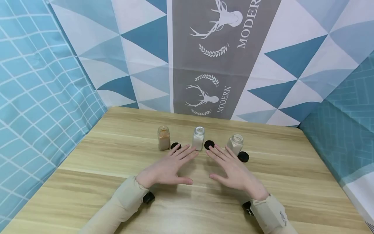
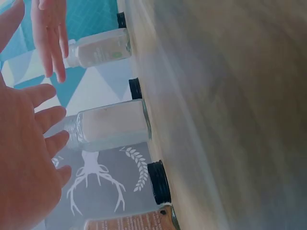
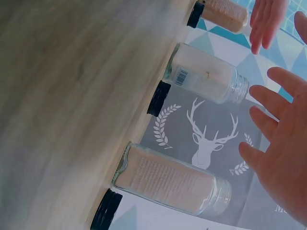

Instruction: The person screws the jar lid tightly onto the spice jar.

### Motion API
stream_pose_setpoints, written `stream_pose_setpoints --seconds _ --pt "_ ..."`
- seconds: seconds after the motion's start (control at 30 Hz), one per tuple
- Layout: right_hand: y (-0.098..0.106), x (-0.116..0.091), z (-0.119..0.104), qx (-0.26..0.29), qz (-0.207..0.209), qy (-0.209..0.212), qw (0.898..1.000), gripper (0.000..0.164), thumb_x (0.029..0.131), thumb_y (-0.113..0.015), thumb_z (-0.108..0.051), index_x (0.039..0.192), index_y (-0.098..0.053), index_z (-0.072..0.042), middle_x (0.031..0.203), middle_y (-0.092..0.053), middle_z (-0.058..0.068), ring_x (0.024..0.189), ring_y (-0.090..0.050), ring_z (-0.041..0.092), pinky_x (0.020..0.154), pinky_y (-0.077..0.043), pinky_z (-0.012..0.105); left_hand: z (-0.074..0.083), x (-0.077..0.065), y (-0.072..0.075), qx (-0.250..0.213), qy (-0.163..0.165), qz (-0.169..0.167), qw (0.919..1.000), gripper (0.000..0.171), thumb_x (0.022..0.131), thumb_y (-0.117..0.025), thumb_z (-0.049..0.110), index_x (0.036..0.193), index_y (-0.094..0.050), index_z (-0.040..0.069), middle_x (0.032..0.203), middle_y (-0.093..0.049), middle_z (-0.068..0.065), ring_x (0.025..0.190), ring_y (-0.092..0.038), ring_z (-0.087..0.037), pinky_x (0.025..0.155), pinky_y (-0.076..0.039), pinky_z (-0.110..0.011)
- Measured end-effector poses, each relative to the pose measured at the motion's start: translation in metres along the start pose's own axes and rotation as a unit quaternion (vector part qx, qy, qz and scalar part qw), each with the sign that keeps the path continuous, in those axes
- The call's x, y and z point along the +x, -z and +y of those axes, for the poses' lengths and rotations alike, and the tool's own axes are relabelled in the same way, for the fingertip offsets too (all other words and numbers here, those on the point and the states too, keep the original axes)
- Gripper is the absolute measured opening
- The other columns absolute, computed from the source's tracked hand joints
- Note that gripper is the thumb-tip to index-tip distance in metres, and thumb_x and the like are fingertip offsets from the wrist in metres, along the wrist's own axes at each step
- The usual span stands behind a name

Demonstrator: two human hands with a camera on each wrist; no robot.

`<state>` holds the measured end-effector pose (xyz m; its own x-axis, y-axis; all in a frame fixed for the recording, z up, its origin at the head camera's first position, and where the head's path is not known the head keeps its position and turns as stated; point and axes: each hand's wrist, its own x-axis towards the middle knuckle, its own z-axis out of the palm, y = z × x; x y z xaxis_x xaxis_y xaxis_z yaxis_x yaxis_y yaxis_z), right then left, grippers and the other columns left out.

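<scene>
Three uncapped glass jars stand upright in a row on the wooden table: one with orange-brown powder (image 1: 164, 139) at left, a middle one with white contents (image 1: 198, 139), and one with pale contents (image 1: 235, 145) at right. Beside each lies a black lid: left lid (image 1: 176, 146), middle lid (image 1: 209, 145), right lid (image 1: 243, 156). My left hand (image 1: 172, 165) hovers in front of the left and middle jars, fingers extended, holding nothing. Opposite it, my right hand (image 1: 232, 169) is held above the table near the middle lid and right jar, fingers spread and bare.
Behind the wooden table (image 1: 117, 146) hangs a patterned cloth (image 1: 146, 48) with deer prints. Blue checked cloth (image 1: 38, 81) lines the left side, and teal cloth (image 1: 344, 130) the right. Both wrists carry small black devices (image 1: 148, 197) under the sleeves.
</scene>
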<state>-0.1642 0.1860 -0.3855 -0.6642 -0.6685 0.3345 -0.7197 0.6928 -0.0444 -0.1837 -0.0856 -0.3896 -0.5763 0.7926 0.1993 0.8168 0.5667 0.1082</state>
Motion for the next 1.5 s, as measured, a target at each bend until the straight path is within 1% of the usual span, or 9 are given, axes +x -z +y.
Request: stream_pose_setpoints --seconds 0.23,0.37,0.53,0.8,1.07,1.2,1.3,1.4,1.5 --pt "0.004 -0.001 0.003 -0.006 0.028 0.004 1.000 0.072 0.080 -0.064 -0.041 0.140 -0.035 -0.016 0.145 -0.034 0.001 0.136 -0.026 0.020 0.108 -0.019 0.049 0.003 0.004 -0.003 -0.026 -0.001 -0.016 0.9995 0.089 0.081 -0.040 0.071 0.147 -0.015 0.018 0.152 -0.018 -0.004 0.139 -0.015 -0.025 0.112 -0.009 -0.046" --pt "0.007 -0.002 0.007 -0.007 0.039 0.002 0.999 0.068 0.080 -0.064 -0.041 0.138 -0.040 -0.016 0.139 -0.043 0.001 0.132 -0.034 0.021 0.107 -0.020 0.049 0.003 0.008 -0.005 -0.038 -0.002 -0.022 0.9990 0.080 0.084 -0.047 0.060 0.144 -0.025 0.012 0.150 -0.024 -0.005 0.138 -0.020 -0.026 0.112 -0.011 -0.045" --pt "0.010 -0.003 0.010 0.002 0.048 -0.004 0.999 0.060 0.080 -0.064 -0.040 0.131 -0.048 -0.014 0.131 -0.053 0.002 0.124 -0.044 0.024 0.106 -0.023 0.048 0.004 0.014 -0.005 -0.037 0.022 -0.031 0.9986 0.067 0.087 -0.053 0.047 0.139 -0.036 0.008 0.146 -0.032 -0.005 0.135 -0.028 -0.023 0.111 -0.014 -0.043" --pt "0.016 -0.005 0.012 -0.006 0.050 -0.022 0.999 0.051 0.083 -0.060 -0.044 0.124 -0.055 -0.014 0.117 -0.061 0.002 0.112 -0.054 0.022 0.106 -0.026 0.046 0.013 0.029 -0.001 -0.034 0.069 -0.026 0.9967 0.060 0.087 -0.055 0.045 0.135 -0.043 0.012 0.136 -0.047 -0.001 0.124 -0.042 -0.019 0.106 -0.027 -0.043" --pt "0.019 -0.007 0.013 -0.004 0.031 -0.047 0.998 0.042 0.081 -0.063 -0.042 0.115 -0.062 -0.018 0.100 -0.067 -0.003 0.091 -0.060 0.014 0.095 -0.037 0.042 0.018 0.042 -0.003 -0.041 0.085 -0.011 0.9955 0.054 0.087 -0.056 0.042 0.132 -0.048 0.012 0.127 -0.055 -0.001 0.114 -0.052 -0.017 0.096 -0.039 -0.038" --pt "0.021 -0.008 0.014 0.006 0.010 -0.065 0.998 0.038 0.082 -0.062 -0.043 0.111 -0.064 -0.018 0.090 -0.067 -0.006 0.076 -0.058 0.008 0.088 -0.040 0.039 0.019 0.048 -0.006 -0.057 0.082 0.002 0.9950 0.051 0.087 -0.057 0.039 0.129 -0.050 0.011 0.122 -0.058 -0.001 0.108 -0.056 -0.017 0.092 -0.044 -0.037" --pt "0.022 -0.009 0.017 0.013 0.000 -0.074 0.997 0.033 0.082 -0.064 -0.040 0.105 -0.066 -0.017 0.076 -0.061 -0.012 0.064 -0.050 0.002 0.082 -0.042 0.036 0.021 0.054 -0.007 -0.067 0.080 0.012 0.9944 0.047 0.087 -0.058 0.037 0.125 -0.052 0.010 0.118 -0.061 -0.002 0.103 -0.059 -0.017 0.088 -0.046 -0.034" --pt "0.024 -0.011 0.021 0.027 -0.009 -0.084 0.996 0.029 0.082 -0.065 -0.038 0.100 -0.068 -0.016 0.063 -0.050 -0.017 0.055 -0.041 -0.002 0.069 -0.042 0.027 0.025 0.060 -0.010 -0.083 0.084 0.007 0.9930 0.045 0.087 -0.059 0.035 0.125 -0.053 0.010 0.116 -0.062 -0.003 0.102 -0.060 -0.017 0.088 -0.047 -0.032" --pt "0.027 -0.013 0.025 0.039 -0.017 -0.097 0.994 0.023 0.082 -0.066 -0.035 0.093 -0.068 -0.015 0.058 -0.043 -0.018 0.050 -0.036 -0.003 0.055 -0.037 0.020 0.030 0.067 -0.013 -0.099 0.092 0.002 0.9908 0.045 0.088 -0.058 0.034 0.125 -0.052 0.009 0.116 -0.062 -0.003 0.104 -0.059 -0.016 0.089 -0.046 -0.030"
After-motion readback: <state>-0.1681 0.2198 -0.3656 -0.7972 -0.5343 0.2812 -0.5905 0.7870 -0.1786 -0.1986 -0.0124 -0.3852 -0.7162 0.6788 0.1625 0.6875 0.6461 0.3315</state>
